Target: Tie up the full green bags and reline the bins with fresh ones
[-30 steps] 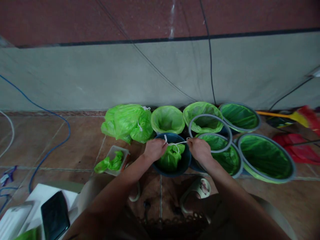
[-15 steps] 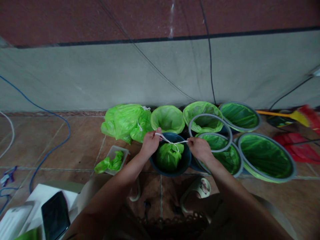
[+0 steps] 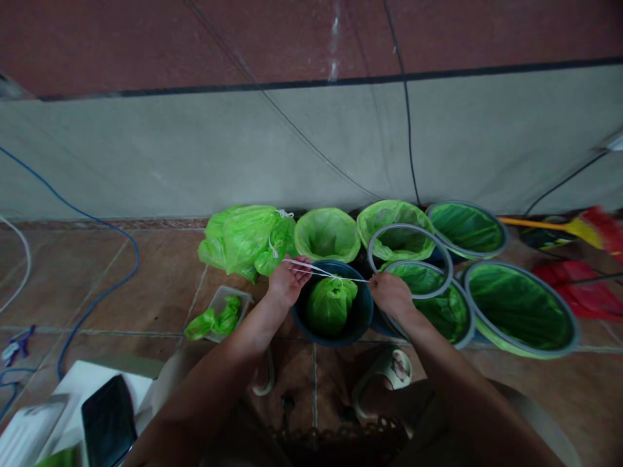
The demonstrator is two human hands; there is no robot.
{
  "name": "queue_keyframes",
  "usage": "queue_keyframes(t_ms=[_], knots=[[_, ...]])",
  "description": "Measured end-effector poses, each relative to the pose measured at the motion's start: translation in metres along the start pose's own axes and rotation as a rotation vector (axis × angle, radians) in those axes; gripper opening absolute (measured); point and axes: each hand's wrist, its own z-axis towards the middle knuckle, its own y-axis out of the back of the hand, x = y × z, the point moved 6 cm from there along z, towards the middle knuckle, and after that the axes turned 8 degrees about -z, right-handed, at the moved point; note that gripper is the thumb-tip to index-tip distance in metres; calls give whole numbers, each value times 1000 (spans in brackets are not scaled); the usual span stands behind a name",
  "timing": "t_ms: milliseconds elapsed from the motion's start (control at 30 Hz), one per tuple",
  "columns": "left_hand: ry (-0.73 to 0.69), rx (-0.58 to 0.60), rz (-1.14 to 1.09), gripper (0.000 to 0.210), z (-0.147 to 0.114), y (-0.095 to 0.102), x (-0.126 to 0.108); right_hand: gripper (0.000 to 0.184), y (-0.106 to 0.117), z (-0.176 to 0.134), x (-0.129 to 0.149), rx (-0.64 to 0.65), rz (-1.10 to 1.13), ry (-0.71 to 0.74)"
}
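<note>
A green garbage bag (image 3: 331, 306), gathered at its neck, sits inside a dark blue trash bin (image 3: 363, 321) in front of me. White drawstring (image 3: 318, 270) stretches taut across the bin's mouth, above the gathered neck. At the bin's left rim, my left hand (image 3: 286, 283) has the drawstring looped around its fingers, palm partly turned inward. My right hand (image 3: 390, 293) is closed on the other end at the right rim, knuckles up. Just beyond stands a second bin lined with a light green bag (image 3: 327, 235).
Tied green bags (image 3: 238, 237) lean on the wall at left. Several lined bins with grey rings (image 3: 520, 308) stand at right, near a red dustpan (image 3: 579, 285). A plastic tub (image 3: 228, 295) holds more green bags. A phone (image 3: 109, 418) lies lower left, near a blue cable (image 3: 100, 295).
My left hand has moved left and slightly down, drawing out a longer stretch of drawstring. My right hand has shifted slightly right. The bag's neck looks more tightly gathered.
</note>
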Motion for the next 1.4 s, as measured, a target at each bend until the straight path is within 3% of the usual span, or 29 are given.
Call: queue_keyframes(t_ms=[133,200,333,433,533,600,733,833,933,1000,1167,1300,1400], knots=[[22,-18,-38,27,-1,2,0,30,-3,4,-6,-21,64,-37],[11,21,-21,29,-1,-1,-2,28,-1,8,-7,-87,211,-27],[-82,131,199,41,0,-12,-9,23,6,9,1,-159,928,73],[-266,177,520,43,-1,-22,-16,28,9,1,20,10,1448,151],[-236,274,619,49,-4,-32,-10,27,12,-10,41,225,1706,193],[-149,364,551,50,-9,-38,-5,32,11,-14,49,303,1725,180],[-133,501,462,34,-23,-48,-7,37,4,-14,56,238,1481,173],[-121,594,452,25,-33,-54,-6,47,-7,-15,66,264,1336,261],[-72,681,471,25,-38,-59,1,37,-19,-16,73,266,1249,330],[-86,676,477,28,-36,-60,3,33,-22,-15,72,218,1220,298],[-237,468,581,42,-16,-43,10,37,-13,-14,66,182,1284,227],[-118,542,771,29,-6,-33,42,42,-2,-16,66,184,1353,234],[-127,551,780,17,-3,-30,52,44,1,-17,64,159,1378,223]])
